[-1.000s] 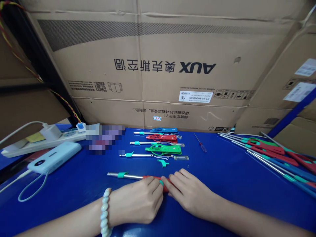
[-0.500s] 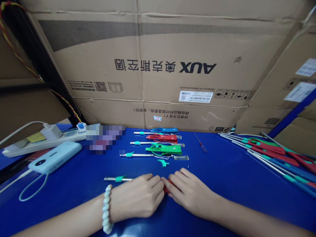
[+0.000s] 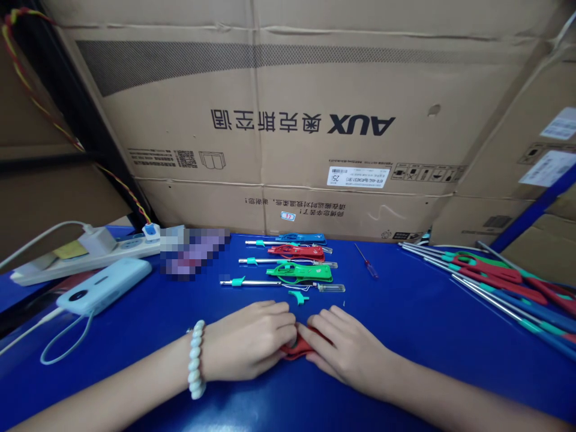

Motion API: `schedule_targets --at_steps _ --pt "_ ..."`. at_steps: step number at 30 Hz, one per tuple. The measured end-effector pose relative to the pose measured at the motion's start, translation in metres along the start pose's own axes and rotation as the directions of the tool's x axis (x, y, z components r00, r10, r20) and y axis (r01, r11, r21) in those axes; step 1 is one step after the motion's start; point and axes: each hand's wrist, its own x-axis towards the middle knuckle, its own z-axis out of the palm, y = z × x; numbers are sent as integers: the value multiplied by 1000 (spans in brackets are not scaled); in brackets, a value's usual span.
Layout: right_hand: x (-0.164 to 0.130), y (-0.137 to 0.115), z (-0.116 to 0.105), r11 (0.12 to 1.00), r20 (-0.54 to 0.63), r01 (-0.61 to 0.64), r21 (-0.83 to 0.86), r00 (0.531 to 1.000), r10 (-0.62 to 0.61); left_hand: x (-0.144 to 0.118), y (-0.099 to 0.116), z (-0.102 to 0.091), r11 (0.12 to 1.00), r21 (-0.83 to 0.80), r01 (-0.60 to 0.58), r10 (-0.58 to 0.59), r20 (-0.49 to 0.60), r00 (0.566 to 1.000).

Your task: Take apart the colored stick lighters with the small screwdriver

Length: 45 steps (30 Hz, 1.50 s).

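Both hands meet near the front of the blue table. Between them shows a red lighter handle with a loop-shaped opening, mostly covered by fingers. My left hand, with a pale bead bracelet at the wrist, is closed with its fingertips on the left end of the handle. My right hand grips the other end, fingers curled over the top. A loose teal trigger lies just beyond. Farther back are opened lighters in rows: a green casing, a red one and a blue one, with metal tubes and clear fuel tanks.
A small screwdriver lies right of the rows. Several long lighters are piled at the right edge. On the left are a light-blue power bank with cables and a power strip. A cardboard wall stands behind.
My left hand has shifted slightly up, and more of the red handle shows between the hands. The metal tube with a teal trigger beside my left hand no longer shows.
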Motion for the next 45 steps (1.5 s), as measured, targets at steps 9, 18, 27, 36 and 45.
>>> schedule_targets --at_steps 9,18,27,36,45 --pt "-2 1 2 999 21 -18 27 1000 18 -1 -7 -1 964 -260 60 -50 43 998" --pt "-2 1 0 993 105 -95 75 991 87 1 -7 -2 934 -321 157 -156 29 987" --pt "-2 2 -4 947 109 -261 186 964 245 -2 -19 9 814 -494 306 -326 48 944" --pt "-1 3 -7 909 67 -321 267 947 315 -3 -25 12 808 -540 235 -317 -62 946" --pt "0 2 -3 934 75 -257 248 966 246 1 -18 7 937 -315 149 -202 -140 969"
